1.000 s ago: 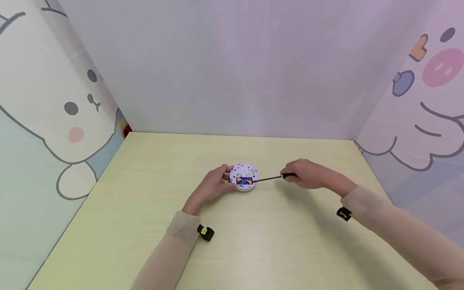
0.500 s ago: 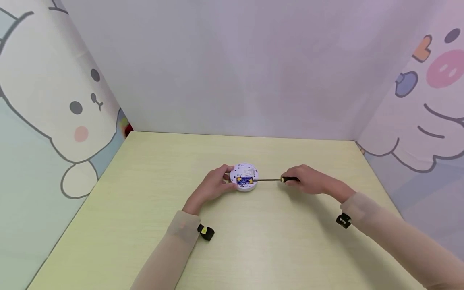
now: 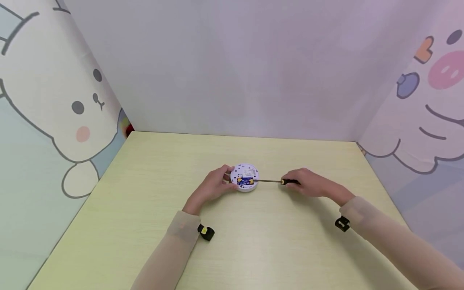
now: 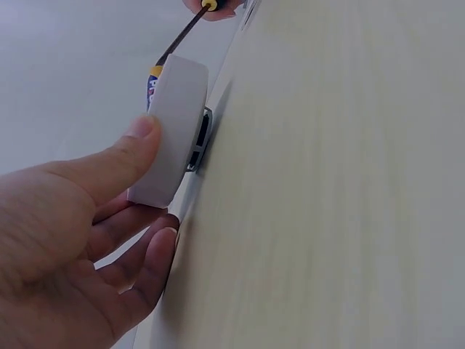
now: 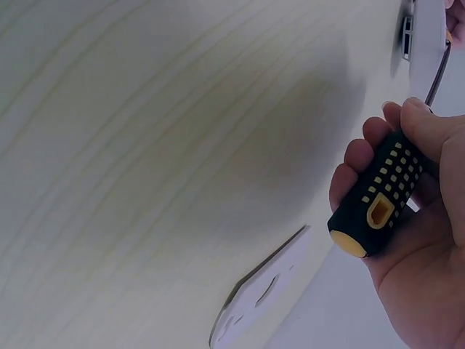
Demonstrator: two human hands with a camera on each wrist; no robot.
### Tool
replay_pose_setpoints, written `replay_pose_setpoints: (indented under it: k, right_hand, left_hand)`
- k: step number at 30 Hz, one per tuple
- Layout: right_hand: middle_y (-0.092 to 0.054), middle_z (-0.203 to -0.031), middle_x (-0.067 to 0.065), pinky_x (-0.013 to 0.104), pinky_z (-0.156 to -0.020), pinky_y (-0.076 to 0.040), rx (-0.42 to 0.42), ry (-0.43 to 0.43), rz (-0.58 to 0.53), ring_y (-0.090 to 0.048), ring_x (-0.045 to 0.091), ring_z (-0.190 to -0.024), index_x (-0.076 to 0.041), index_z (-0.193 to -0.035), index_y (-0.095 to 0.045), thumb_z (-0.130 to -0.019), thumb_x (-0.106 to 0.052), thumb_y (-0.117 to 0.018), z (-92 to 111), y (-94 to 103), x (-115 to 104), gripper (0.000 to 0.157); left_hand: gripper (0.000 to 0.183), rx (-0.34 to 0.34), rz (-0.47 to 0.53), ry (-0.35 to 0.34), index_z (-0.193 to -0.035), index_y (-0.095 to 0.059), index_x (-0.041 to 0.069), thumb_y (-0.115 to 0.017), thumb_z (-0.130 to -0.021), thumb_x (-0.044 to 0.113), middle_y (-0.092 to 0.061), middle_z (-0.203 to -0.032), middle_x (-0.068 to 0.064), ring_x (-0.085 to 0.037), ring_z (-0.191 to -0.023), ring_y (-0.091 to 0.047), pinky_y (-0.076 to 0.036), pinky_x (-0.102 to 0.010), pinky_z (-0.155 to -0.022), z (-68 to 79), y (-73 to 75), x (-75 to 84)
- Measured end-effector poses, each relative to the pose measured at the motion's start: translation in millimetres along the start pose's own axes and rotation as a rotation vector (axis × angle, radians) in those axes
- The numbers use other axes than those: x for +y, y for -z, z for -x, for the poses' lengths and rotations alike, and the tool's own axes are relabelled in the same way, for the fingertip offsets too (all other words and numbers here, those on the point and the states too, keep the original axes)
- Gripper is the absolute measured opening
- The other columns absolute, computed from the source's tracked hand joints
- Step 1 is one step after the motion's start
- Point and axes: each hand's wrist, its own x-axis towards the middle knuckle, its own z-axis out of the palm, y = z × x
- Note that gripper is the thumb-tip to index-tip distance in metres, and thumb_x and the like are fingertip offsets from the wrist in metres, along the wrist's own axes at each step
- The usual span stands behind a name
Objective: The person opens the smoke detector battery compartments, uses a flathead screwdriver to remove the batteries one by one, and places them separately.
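Observation:
My left hand (image 3: 214,185) grips the edge of a round white smoke alarm (image 3: 239,170), thumb on the near side and fingers around the left. The alarm lies with its battery side up; blue-and-yellow batteries (image 3: 245,181) show in its compartment. In the left wrist view, a slotted bulge (image 4: 200,139) sits under its white body (image 4: 174,131). My right hand (image 3: 306,183) holds a screwdriver (image 3: 268,181) by its black-and-yellow handle (image 5: 381,193). The thin shaft points left, nearly level, with its tip at the right end of the batteries. My palm partly hides the handle in the head view.
A pale wood table (image 3: 261,241) lies under both hands. The right wrist view shows a flat white plate (image 5: 254,294) with slots on it. Grey back wall (image 3: 232,72) and cartoon-printed side panels border the table.
My right hand has come slightly toward me, swinging the screwdriver from a slant to nearly level, tip still at the batteries. My left hand keeps its grip on the alarm. The head view shifts slightly.

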Motion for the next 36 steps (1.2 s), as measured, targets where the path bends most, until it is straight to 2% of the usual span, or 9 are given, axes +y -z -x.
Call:
replay_pose_setpoints:
  k: [14, 18, 25, 36]
  right_hand:
    - [-0.062, -0.092, -0.012, 0.025, -0.07, -0.044, 0.012, 0.0, -0.006, -0.05, 0.002, -0.075, -0.015, -0.106, -0.07, -0.105, -0.01, -0.068, 5, -4.4, 1, 0.006]
    - [-0.064, -0.094, -0.013, 0.026, -0.072, -0.044, 0.029, 0.008, 0.026, -0.051, 0.001, -0.075, -0.014, -0.108, -0.072, -0.104, -0.01, -0.069, 7, -2.2, -1, 0.006]
    - [-0.068, -0.102, -0.011, 0.032, -0.079, -0.045, 0.012, -0.036, 0.038, -0.054, 0.004, -0.082, -0.013, -0.112, -0.073, -0.106, -0.011, -0.067, 9, 1.8, -4, 0.009]
    - [-0.072, -0.11, -0.006, 0.038, -0.084, -0.054, 0.027, -0.049, 0.069, -0.06, 0.006, -0.093, -0.01, -0.115, -0.073, -0.104, -0.008, -0.068, 19, 2.4, -1, 0.012]
  left_hand:
    - [0.068, -0.015, 0.033, 0.01, -0.149, -0.055, 0.009, -0.086, -0.092, 0.029, -0.07, -0.119, -0.002, -0.017, -0.105, -0.065, -0.056, -0.037, -0.097, 0.3, 0.3, 0.6]
    - [0.069, -0.02, 0.034, 0.016, -0.15, -0.055, 0.009, -0.086, -0.092, 0.03, -0.07, -0.119, -0.002, -0.017, -0.105, -0.066, -0.056, -0.037, -0.098, -0.6, 1.0, 0.4]
    - [0.069, -0.017, 0.039, 0.016, -0.151, -0.054, 0.01, -0.085, -0.093, 0.03, -0.07, -0.119, -0.003, -0.017, -0.105, -0.066, -0.056, -0.038, -0.098, -0.7, 0.6, 0.5]
    - [0.069, -0.029, 0.032, 0.0, -0.152, -0.053, 0.013, -0.085, -0.094, 0.031, -0.07, -0.122, -0.002, -0.016, -0.106, -0.066, -0.056, -0.038, -0.098, -2.9, -0.7, -0.3]
